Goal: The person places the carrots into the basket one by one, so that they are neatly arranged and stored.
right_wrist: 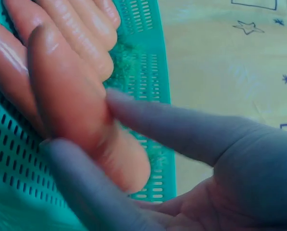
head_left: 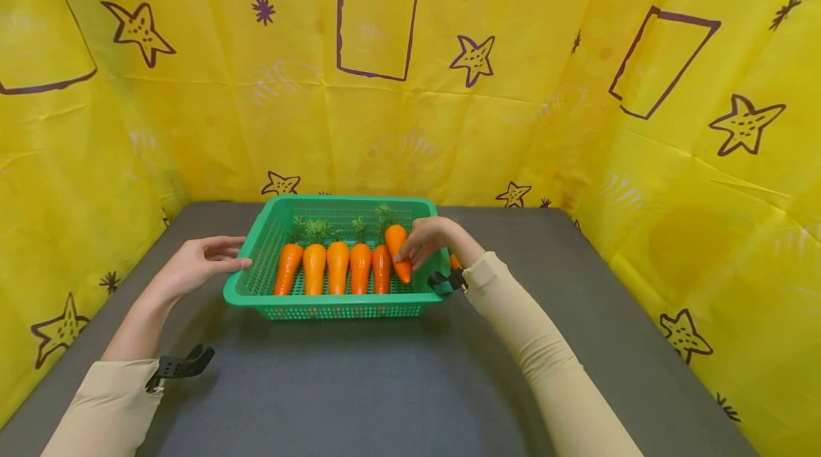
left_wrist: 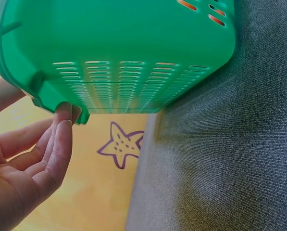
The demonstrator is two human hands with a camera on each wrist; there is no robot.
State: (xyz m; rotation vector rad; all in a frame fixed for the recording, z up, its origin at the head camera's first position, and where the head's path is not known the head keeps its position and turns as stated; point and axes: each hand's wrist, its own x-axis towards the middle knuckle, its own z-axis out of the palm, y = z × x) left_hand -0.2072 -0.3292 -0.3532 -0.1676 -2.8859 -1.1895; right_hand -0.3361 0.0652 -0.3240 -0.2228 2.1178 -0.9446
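Observation:
A green plastic basket (head_left: 276, 300) with slotted walls stands on the table. Inside it several orange carrots (head_left: 338, 268) with green tops lie side by side in a row. At the row's right end my right hand (head_left: 426, 239) holds one more carrot (head_left: 398, 247) between thumb and fingers, its narrow tip pointing toward me. The right wrist view shows this carrot (right_wrist: 68, 91) tilted over its neighbours, fingers on both sides of it. My left hand (head_left: 199, 264) grips the basket's left rim, thumb on top; in the left wrist view its fingertips (left_wrist: 64, 113) are at the rim's underside.
Part of another carrot (head_left: 455, 262) shows just right of the basket, mostly hidden by my right wrist. The dark grey table (head_left: 333, 386) stretches in front of and beside the basket. A yellow curtain (head_left: 398, 129) with purple drawings encloses the back and both sides.

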